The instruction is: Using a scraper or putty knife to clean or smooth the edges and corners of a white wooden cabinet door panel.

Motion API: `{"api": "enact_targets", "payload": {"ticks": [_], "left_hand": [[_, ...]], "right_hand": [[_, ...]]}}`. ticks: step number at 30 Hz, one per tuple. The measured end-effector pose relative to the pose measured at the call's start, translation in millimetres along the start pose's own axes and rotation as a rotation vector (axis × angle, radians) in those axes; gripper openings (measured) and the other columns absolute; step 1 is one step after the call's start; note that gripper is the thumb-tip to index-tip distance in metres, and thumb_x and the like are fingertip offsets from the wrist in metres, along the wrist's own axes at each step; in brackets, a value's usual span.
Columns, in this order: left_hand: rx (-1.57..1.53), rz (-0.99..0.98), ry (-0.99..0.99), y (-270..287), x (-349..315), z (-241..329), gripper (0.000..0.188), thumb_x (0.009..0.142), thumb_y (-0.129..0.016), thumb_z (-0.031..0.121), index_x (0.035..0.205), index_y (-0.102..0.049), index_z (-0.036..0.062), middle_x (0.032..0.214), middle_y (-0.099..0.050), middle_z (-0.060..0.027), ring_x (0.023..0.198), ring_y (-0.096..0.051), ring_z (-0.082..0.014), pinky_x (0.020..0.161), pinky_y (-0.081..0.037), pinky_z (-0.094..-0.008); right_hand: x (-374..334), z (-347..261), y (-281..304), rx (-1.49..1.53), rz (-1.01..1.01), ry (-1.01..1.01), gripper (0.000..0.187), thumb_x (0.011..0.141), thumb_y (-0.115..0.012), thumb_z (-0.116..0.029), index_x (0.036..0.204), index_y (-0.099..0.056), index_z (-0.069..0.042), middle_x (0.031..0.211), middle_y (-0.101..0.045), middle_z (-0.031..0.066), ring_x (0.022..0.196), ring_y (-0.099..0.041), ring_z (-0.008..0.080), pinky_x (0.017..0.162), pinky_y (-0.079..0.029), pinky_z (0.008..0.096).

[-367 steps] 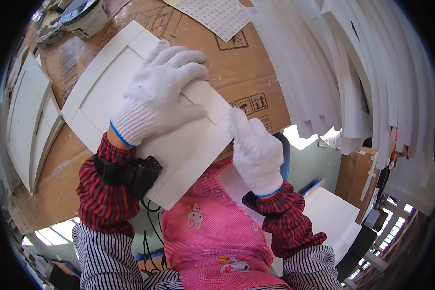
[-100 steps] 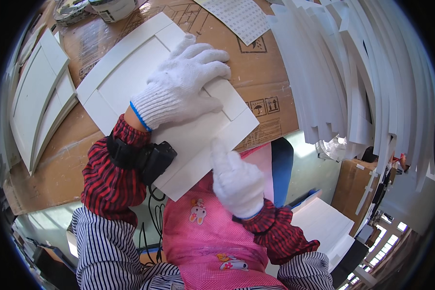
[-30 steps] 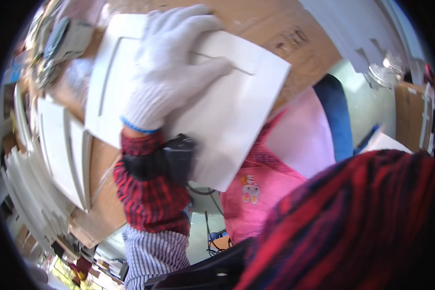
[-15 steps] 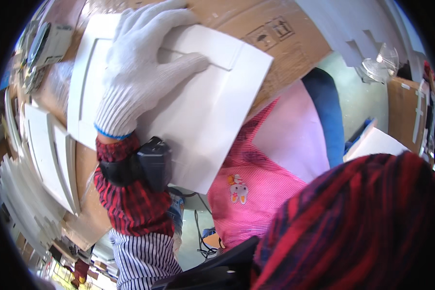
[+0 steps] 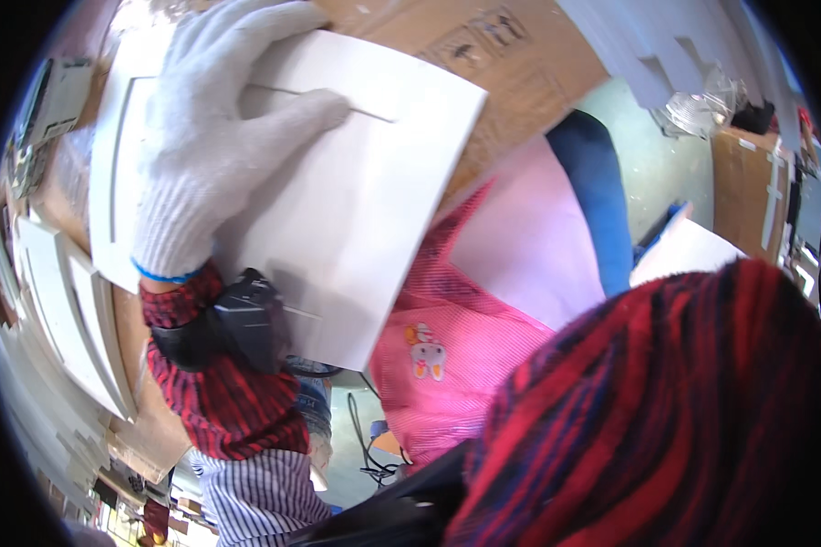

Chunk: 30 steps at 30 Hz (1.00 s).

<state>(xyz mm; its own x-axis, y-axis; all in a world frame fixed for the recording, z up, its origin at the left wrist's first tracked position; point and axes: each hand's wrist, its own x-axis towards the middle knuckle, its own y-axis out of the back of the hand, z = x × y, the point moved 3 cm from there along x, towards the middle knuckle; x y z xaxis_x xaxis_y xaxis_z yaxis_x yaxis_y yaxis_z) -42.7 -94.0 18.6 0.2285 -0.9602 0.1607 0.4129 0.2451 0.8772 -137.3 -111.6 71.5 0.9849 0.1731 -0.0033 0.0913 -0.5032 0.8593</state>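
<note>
My left hand [image 5: 214, 118], in a white knitted glove with a blue-edged cuff, lies on a white panel [image 5: 356, 219]. Its fingers stretch toward the panel's far edge, and the thumb is spread to the right. Thin lines mark the panel's face, and one passes beside the thumb. A black device [image 5: 251, 319] is strapped over the red-and-black checked sleeve at my left wrist. At the lower right a red-and-black sleeve [image 5: 648, 410] fills the view; my right hand is out of sight.
Brown cardboard [image 5: 520, 100] lies under the panel's far side. White panels [image 5: 73, 319] lean at the left. Pink apron cloth [image 5: 429, 392] with a rabbit patch hangs right of the panel. Black cables [image 5: 369, 447] lie below. A taped cardboard box [image 5: 743, 196] stands at the far right.
The whole view has shifted, so most things sit further left. My left hand and the white panel have moved left in the picture together; the hand still lies on it.
</note>
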Motion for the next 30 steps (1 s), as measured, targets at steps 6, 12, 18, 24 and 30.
{"api": "enact_targets", "payload": {"ticks": [6,12,18,24,30], "left_hand": [[0.037,0.273,-0.086,-4,-7,-1,0.052,0.070,-0.089,0.031,0.113,-0.072,0.0062,0.126,-0.068,-0.0137,0.120,-0.063,-0.0330,0.106,-0.048,-0.0438],[0.064,0.225,-0.046,-4,-7,-11,0.047,0.075,-0.081,0.028,0.115,-0.070,0.0052,0.131,-0.066,-0.0128,0.122,-0.062,-0.0315,0.106,-0.048,-0.0439],[0.027,0.155,-0.020,1,-6,-13,0.053,0.071,-0.084,0.030,0.118,-0.070,0.0105,0.134,-0.064,-0.0118,0.128,-0.057,-0.0333,0.113,-0.040,-0.0482],[-0.012,0.143,-0.019,-5,-1,-7,0.056,0.066,-0.087,0.032,0.116,-0.070,0.0135,0.134,-0.064,-0.0101,0.133,-0.054,-0.0345,0.120,-0.032,-0.0538],[-0.001,0.102,0.012,-4,5,-2,0.057,0.069,-0.086,0.031,0.120,-0.070,0.0136,0.140,-0.062,-0.0095,0.136,-0.051,-0.0348,0.122,-0.030,-0.0535]], "right_hand": [[6,-13,3,0.003,-0.028,0.015,0.025,0.093,-0.059,-0.020,0.112,-0.066,-0.006,0.081,-0.066,0.0049,0.061,-0.069,0.0233,0.052,-0.056,0.0362],[14,-26,6,0.030,-0.058,0.060,0.026,0.093,-0.058,-0.019,0.113,-0.066,-0.005,0.082,-0.066,0.0048,0.061,-0.069,0.0230,0.052,-0.056,0.0360],[16,-24,12,0.028,-0.053,0.048,0.027,0.093,-0.058,-0.019,0.114,-0.066,-0.005,0.082,-0.066,0.0046,0.061,-0.069,0.0227,0.052,-0.056,0.0359],[21,-29,8,0.033,-0.034,0.046,0.028,0.093,-0.058,-0.019,0.115,-0.066,-0.004,0.082,-0.066,0.0045,0.061,-0.069,0.0225,0.052,-0.056,0.0357],[23,-37,9,0.101,-0.094,-0.032,0.029,0.093,-0.058,-0.019,0.116,-0.066,-0.004,0.082,-0.066,0.0043,0.061,-0.069,0.0222,0.052,-0.056,0.0355]]}}
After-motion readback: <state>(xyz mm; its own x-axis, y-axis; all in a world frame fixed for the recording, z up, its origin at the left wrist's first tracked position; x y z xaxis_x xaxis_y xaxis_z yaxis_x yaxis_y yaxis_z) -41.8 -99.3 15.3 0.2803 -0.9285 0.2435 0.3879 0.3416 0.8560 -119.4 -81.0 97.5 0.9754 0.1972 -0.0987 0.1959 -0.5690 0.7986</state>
